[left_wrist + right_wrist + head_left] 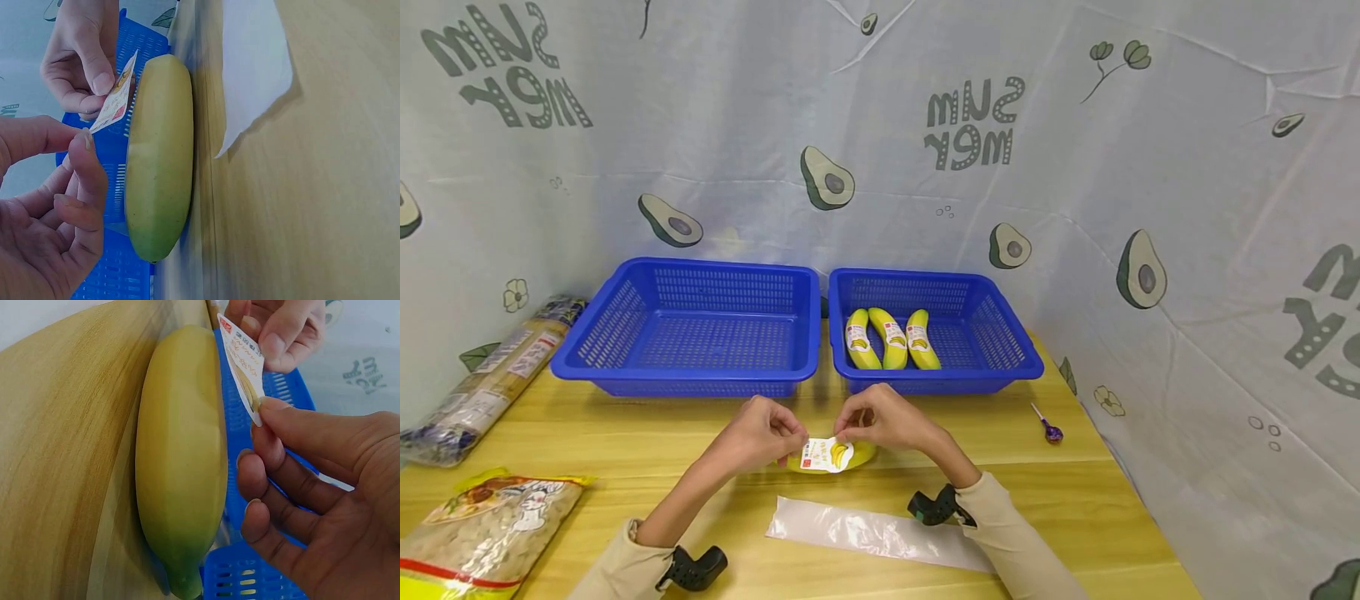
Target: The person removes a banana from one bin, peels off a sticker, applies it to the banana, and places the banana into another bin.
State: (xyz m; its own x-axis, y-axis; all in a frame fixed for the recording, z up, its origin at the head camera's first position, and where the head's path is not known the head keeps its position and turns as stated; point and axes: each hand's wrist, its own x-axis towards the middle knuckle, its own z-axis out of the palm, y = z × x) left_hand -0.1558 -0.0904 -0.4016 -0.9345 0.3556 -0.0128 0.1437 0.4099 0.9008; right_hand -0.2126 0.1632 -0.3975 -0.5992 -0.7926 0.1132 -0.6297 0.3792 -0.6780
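Note:
Between my two hands a white sticker with a printed banana picture is stretched, held by its two ends. My left hand pinches one end between thumb and finger; my right hand pinches the other. Under the sticker a yellow banana with a greenish end lies on the table. In the right wrist view the sticker stands apart from the bare banana, beside it. A strip of pale backing paper lies on the table nearer to me.
At the back stand two blue baskets: the left basket holds nothing visible, the right basket holds three stickered bananas. A lollipop lies at right. A long wrapped pack and a plastic food bag lie at left.

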